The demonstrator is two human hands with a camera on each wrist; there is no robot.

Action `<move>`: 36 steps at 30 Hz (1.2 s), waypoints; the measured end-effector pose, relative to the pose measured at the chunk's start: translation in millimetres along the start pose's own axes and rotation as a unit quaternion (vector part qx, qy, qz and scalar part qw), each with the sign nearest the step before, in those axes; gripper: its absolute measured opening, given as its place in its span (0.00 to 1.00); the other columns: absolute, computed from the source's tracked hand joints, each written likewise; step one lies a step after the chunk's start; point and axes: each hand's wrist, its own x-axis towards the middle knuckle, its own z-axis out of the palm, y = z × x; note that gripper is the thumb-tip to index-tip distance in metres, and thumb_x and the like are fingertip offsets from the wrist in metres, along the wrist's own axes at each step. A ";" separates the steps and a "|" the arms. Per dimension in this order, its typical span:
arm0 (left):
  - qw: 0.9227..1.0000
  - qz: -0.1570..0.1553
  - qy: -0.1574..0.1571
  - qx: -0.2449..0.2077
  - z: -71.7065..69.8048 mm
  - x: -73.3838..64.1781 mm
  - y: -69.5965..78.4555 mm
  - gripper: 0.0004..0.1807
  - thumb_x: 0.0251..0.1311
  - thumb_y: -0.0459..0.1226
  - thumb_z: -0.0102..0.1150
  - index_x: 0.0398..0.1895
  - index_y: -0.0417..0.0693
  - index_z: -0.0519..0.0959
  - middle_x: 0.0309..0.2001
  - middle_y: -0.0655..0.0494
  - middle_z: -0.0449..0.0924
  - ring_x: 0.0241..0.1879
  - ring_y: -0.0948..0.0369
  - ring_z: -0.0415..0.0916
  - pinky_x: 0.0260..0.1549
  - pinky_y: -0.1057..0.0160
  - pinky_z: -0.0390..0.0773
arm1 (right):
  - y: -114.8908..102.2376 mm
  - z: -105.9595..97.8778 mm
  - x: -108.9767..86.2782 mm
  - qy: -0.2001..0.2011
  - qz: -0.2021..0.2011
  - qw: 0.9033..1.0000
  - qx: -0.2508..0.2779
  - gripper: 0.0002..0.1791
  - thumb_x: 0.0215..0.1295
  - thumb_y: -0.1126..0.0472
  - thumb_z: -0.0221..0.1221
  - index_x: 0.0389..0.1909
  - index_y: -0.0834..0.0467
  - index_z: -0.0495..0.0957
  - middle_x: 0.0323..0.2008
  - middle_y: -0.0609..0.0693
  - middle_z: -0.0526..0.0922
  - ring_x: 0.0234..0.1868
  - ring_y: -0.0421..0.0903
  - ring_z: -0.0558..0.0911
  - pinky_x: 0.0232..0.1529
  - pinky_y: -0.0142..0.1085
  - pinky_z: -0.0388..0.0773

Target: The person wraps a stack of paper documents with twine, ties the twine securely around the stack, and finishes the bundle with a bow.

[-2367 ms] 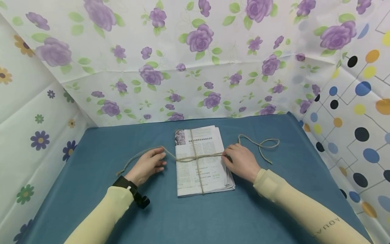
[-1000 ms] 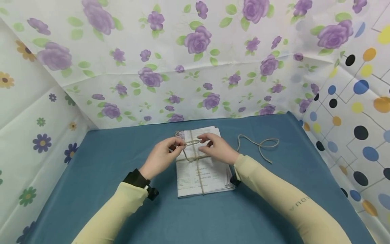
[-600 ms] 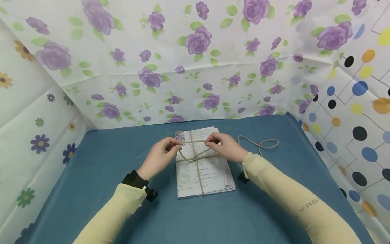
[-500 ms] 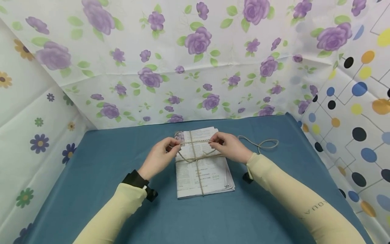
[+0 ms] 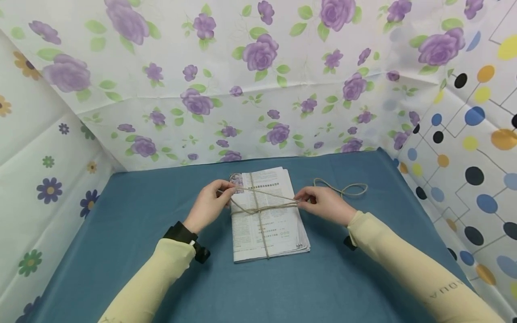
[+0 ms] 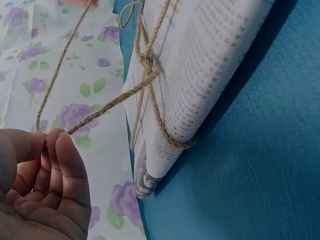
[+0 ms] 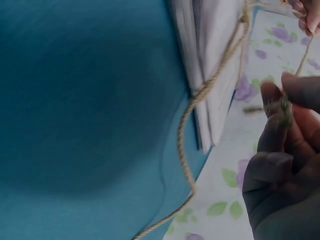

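Observation:
A folded stack of newspapers [image 5: 278,244] lies on the blue cloth, with jute twine [image 6: 110,104] crossed over it and a knot [image 6: 148,61] at the crossing. My left hand [image 5: 208,204] pinches the twine between thumb and fingertips, beyond the stack's upper left side. From there one strand runs down to the knot and another stretches across the print. At the right edge of the papers, my right hand [image 5: 328,205] pinches that second strand near its end; a short frayed tip [image 7: 254,109] pokes from the fingers in the right wrist view.
A loose length of twine [image 5: 357,185] lies looped on the blue cloth [image 5: 258,291] right of the stack, beyond the right hand. A floral sheet [image 5: 226,89] hangs behind; patterned sheets stand at both sides. A black strap [image 5: 180,235] circles the left wrist.
Both hands came in over the stack, and the left took up the twine's left part. The right hand then drew its strand rightward to the stack's right edge, while the left stayed nearly still.

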 end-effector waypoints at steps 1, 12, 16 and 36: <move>1.000 -0.002 0.003 0.000 -0.2 1.3 -0.7 0.16 0.79 0.42 0.53 0.59 0.43 0.79 0.42 0.41 0.81 0.37 0.49 0.79 0.36 0.53 0.76 | 1.4 1.1 -1.4 -0.001 -0.004 1.000 -0.009 0.11 0.75 0.54 0.62 0.53 0.49 0.84 0.38 0.40 0.82 0.34 0.43 0.78 0.35 0.42 0.77; 1.000 0.008 0.023 -0.002 4.1 13.0 -4.8 0.14 0.77 0.41 0.55 0.58 0.47 0.81 0.48 0.42 0.82 0.36 0.56 0.81 0.38 0.52 0.80 | 7.6 18.7 -4.5 -0.026 -0.032 0.997 -0.059 0.07 0.72 0.54 0.65 0.47 0.49 0.87 0.35 0.36 0.83 0.32 0.36 0.78 0.35 0.38 0.76; 0.999 0.017 0.021 0.027 4.9 14.6 -2.4 0.12 0.77 0.41 0.56 0.57 0.49 0.82 0.46 0.49 0.82 0.36 0.59 0.80 0.36 0.54 0.79 | 14.7 9.3 -7.4 0.014 -0.009 0.998 -0.062 0.08 0.73 0.52 0.63 0.46 0.49 0.87 0.36 0.38 0.84 0.31 0.38 0.79 0.35 0.40 0.77; 0.999 0.035 0.036 0.010 26.8 -7.1 16.6 0.10 0.75 0.40 0.58 0.52 0.50 0.84 0.46 0.57 0.81 0.36 0.59 0.75 0.32 0.55 0.74 | 65.9 -37.8 -11.5 0.084 0.151 0.984 -0.037 0.19 0.80 0.50 0.53 0.54 0.58 0.83 0.42 0.55 0.85 0.32 0.48 0.78 0.32 0.44 0.73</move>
